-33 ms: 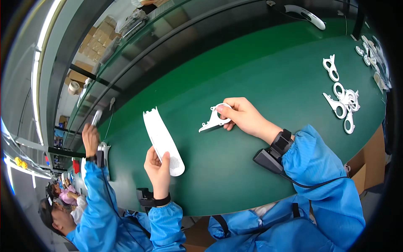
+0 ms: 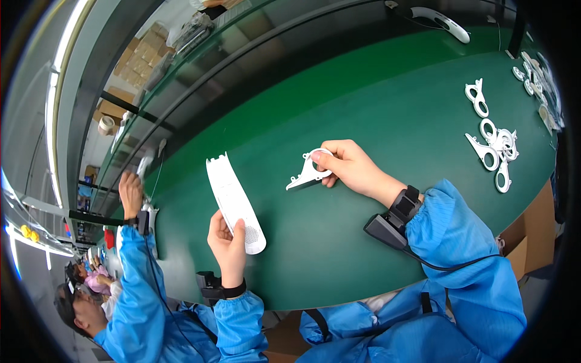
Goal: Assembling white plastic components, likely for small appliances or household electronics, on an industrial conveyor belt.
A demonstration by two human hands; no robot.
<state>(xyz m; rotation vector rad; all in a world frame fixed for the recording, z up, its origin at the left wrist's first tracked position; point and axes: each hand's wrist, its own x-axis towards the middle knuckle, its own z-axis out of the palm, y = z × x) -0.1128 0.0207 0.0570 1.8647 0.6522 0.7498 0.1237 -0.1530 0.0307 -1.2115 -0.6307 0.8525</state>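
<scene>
My left hand (image 2: 229,245) grips a long white plastic housing (image 2: 233,196) near its rounded, perforated end, thumb on the upper face. The housing's notched end points away from me. To the right, my right hand (image 2: 348,166) pinches the ring of a white plastic bracket (image 2: 307,172) between thumb and fingers. The bracket's pointed tail extends left toward the housing, and the two parts are apart. Both are held over the green table (image 2: 315,254). Part of the bracket's ring is hidden by my fingers.
Several similar white brackets (image 2: 497,148) lie in a pile at the right, with one more bracket (image 2: 478,98) behind them. Further white parts and plastic bags (image 2: 541,85) sit at the far right edge. A co-worker's hand (image 2: 130,195) is at the left. A shelf rail (image 2: 200,69) runs along the back.
My hands and the two white parts have barely moved. At the left, the co-worker's hand and forearm have shifted slightly.
</scene>
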